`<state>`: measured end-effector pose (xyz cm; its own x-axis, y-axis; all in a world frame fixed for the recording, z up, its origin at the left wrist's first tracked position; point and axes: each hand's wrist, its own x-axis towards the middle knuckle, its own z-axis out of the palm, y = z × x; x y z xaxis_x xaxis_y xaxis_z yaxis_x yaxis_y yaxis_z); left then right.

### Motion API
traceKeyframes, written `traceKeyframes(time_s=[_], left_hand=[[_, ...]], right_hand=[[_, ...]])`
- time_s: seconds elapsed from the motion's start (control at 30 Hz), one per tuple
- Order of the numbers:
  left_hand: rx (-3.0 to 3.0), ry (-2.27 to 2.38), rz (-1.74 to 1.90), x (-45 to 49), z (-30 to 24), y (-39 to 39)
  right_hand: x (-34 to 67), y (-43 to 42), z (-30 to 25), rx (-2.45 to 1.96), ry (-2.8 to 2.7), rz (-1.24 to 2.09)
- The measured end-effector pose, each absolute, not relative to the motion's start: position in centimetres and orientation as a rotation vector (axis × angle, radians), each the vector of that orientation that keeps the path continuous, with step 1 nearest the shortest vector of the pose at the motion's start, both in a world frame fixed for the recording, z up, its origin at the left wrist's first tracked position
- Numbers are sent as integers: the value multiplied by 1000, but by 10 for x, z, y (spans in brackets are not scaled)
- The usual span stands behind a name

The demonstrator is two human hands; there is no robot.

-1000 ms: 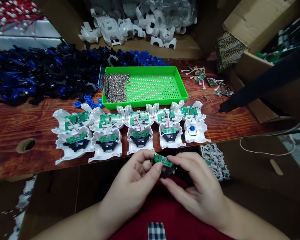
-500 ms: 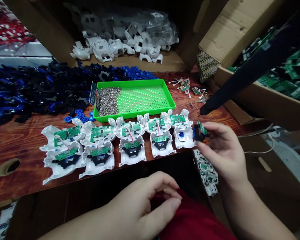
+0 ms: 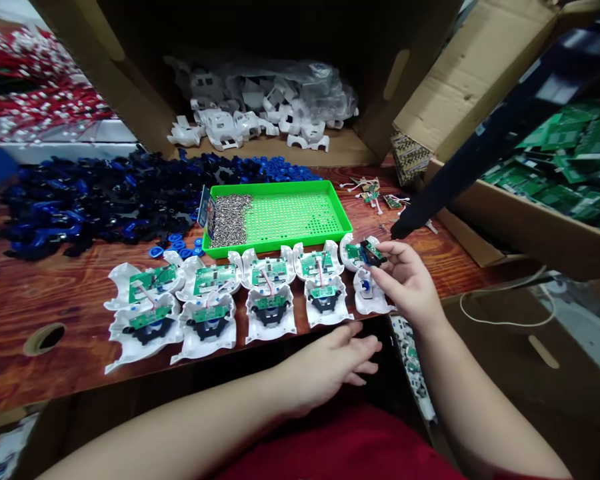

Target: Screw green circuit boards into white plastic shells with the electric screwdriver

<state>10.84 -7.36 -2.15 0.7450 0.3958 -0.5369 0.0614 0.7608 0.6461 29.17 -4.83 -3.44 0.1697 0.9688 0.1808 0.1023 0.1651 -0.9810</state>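
at the row's right end, the right hand [image 3: 406, 280] pinches a black-and-green part [image 3: 373, 253] over the white shells [image 3: 373, 304]; the left hand [image 3: 330, 363], fingers loosely spread, hangs beside the wooden table [image 3: 75, 290].

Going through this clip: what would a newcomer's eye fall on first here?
Probably the bright green tray near the centre, with small metal pieces heaped in its left end. Just in front, white shells line up, most bearing green circuit boards. At their right end, the right hand holds a black part.
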Motion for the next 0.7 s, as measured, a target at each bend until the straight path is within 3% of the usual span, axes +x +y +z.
traceKeyframes(time_s=[0.43,0.7], left_hand=[[568,580,361,147,-35,-80],[699,524,374,141,-18,-80]], right_hand=[[299,-87,-40,-1188,-1223,861],[287,-121,-16,-1116,-1330,865]])
